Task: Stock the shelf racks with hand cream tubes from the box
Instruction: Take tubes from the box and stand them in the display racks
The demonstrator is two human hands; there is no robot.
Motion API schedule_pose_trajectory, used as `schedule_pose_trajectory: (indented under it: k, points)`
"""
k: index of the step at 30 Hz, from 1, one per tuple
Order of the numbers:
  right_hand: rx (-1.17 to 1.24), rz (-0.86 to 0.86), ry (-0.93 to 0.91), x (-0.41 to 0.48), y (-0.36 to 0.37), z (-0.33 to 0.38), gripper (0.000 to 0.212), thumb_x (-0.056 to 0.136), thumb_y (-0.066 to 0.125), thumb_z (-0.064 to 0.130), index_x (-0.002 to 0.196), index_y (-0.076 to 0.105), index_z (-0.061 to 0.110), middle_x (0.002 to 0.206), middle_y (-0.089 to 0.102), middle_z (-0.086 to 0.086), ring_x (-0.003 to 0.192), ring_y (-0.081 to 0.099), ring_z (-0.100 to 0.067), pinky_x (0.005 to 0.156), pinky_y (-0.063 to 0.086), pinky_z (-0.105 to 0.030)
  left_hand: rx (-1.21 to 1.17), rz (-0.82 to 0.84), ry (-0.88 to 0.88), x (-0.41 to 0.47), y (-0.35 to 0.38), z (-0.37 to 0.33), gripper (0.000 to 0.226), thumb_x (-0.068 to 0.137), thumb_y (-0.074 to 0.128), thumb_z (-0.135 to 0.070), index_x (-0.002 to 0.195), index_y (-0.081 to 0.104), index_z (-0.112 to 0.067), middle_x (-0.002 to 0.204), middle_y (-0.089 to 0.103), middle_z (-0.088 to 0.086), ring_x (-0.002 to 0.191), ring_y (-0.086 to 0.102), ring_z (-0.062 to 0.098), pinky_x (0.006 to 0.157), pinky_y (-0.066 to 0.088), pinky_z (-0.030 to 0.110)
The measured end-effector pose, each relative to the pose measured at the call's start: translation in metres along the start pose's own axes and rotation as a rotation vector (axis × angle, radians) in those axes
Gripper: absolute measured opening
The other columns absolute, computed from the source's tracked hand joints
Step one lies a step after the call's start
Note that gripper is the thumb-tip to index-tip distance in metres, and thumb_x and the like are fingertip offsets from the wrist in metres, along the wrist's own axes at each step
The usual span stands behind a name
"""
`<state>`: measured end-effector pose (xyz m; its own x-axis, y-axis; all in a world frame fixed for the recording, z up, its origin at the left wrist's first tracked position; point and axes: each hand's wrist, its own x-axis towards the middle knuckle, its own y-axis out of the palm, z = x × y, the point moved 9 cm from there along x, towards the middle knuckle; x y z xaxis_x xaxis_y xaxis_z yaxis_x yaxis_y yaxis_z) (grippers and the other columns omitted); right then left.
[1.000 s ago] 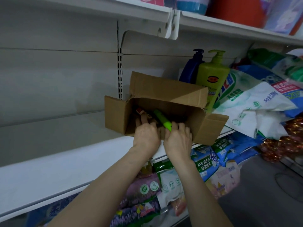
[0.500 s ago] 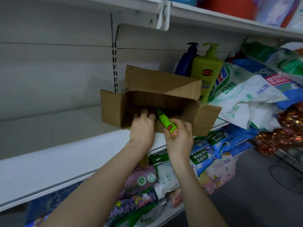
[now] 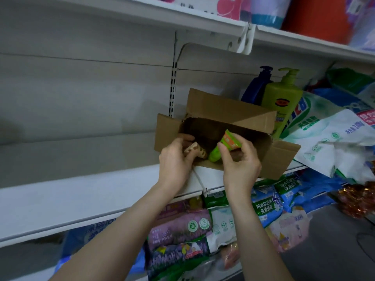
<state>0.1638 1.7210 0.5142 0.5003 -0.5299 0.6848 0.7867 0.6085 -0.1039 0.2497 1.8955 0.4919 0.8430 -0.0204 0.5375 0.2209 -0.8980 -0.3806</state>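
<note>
My right hand [image 3: 240, 165] pinches a green hand cream tube [image 3: 228, 140] between thumb and fingertips, its cap end tilted down toward my left hand and its crimped end up. My left hand [image 3: 175, 159], just beside it, curls around a tan tube [image 3: 195, 149]. Both tubes sit at the mouth of the cardboard box [image 3: 229, 116], which lies on its side straight ahead of my hands with its flaps spread. Its inside is dark, so I cannot tell what else it holds. The box rests on the white shelf [image 3: 81, 191] that runs bare to my left. Beyond the box on my right stand a blue pump bottle [image 3: 256, 86] and a green pump bottle [image 3: 284, 102], with detergent bags [image 3: 328, 134] heaped further right. Below my wrists, more bagged goods [image 3: 182, 228] fill the lower shelf.
</note>
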Motion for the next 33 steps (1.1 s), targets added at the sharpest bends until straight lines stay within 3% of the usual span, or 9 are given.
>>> schedule_pose_trajectory:
  k: [4, 10, 12, 20, 26, 33]
  points:
    - [0.037, 0.056, 0.020, 0.005, 0.020, 0.021, 0.029, 0.084, 0.073, 0.033, 0.111, 0.066, 0.027, 0.098, 0.065, 0.003, 0.070, 0.058, -0.008, 0.071, 0.055, -0.034, -0.142, -0.015, -0.052, 0.001, -0.033, 0.007, 0.024, 0.079, 0.076, -0.023, 0.098, 0.065, -0.032, 0.088, 0.072, -0.010, 0.079, 0.065, -0.003, 0.075, 0.054, 0.021]
    - [0.142, 0.203, -0.017, -0.003, 0.062, 0.072, 0.022, 0.087, 0.069, 0.033, 0.107, 0.068, 0.024, 0.088, 0.067, 0.003, 0.066, 0.057, -0.012, 0.063, 0.051, -0.030, -0.323, -0.033, -0.122, -0.001, -0.087, 0.024, 0.012, 0.082, 0.073, -0.014, 0.094, 0.072, -0.017, 0.085, 0.074, -0.007, 0.080, 0.069, 0.003, 0.076, 0.053, 0.024]
    - [0.200, 0.245, -0.029, -0.014, 0.082, 0.094, 0.017, 0.088, 0.069, 0.029, 0.103, 0.069, 0.021, 0.083, 0.067, 0.007, 0.062, 0.056, -0.006, 0.061, 0.047, -0.024, -0.348, -0.062, -0.120, -0.005, -0.120, 0.030, 0.013, 0.084, 0.071, -0.011, 0.095, 0.071, -0.017, 0.086, 0.074, -0.007, 0.081, 0.069, 0.003, 0.077, 0.053, 0.024]
    - [0.326, 0.421, -0.051, -0.075, 0.164, 0.172, 0.008, 0.084, 0.073, 0.028, 0.091, 0.070, 0.024, 0.079, 0.070, 0.011, 0.069, 0.062, -0.005, 0.066, 0.049, -0.022, -0.265, -0.224, -0.116, -0.031, -0.254, 0.053, 0.012, 0.088, 0.066, -0.014, 0.095, 0.066, -0.024, 0.087, 0.072, -0.009, 0.081, 0.067, 0.004, 0.078, 0.055, 0.028]
    - [0.506, 0.566, -0.044, -0.126, 0.225, 0.242, 0.006, 0.086, 0.072, 0.023, 0.083, 0.067, 0.025, 0.076, 0.070, 0.009, 0.069, 0.062, -0.003, 0.067, 0.049, -0.021, -0.154, -0.350, -0.113, -0.059, -0.355, 0.067, 0.007, 0.089, 0.064, -0.014, 0.096, 0.066, -0.017, 0.085, 0.071, -0.006, 0.079, 0.066, 0.007, 0.077, 0.054, 0.032]
    - [0.655, 0.727, -0.061, -0.186, 0.276, 0.314, 0.003, 0.086, 0.072, 0.020, 0.088, 0.070, 0.020, 0.078, 0.070, 0.009, 0.071, 0.062, -0.004, 0.069, 0.050, -0.022, -0.069, -0.503, -0.085, -0.094, -0.464, 0.072, 0.011, 0.092, 0.063, -0.016, 0.102, 0.064, -0.013, 0.085, 0.069, -0.002, 0.077, 0.064, 0.007, 0.074, 0.053, 0.028]
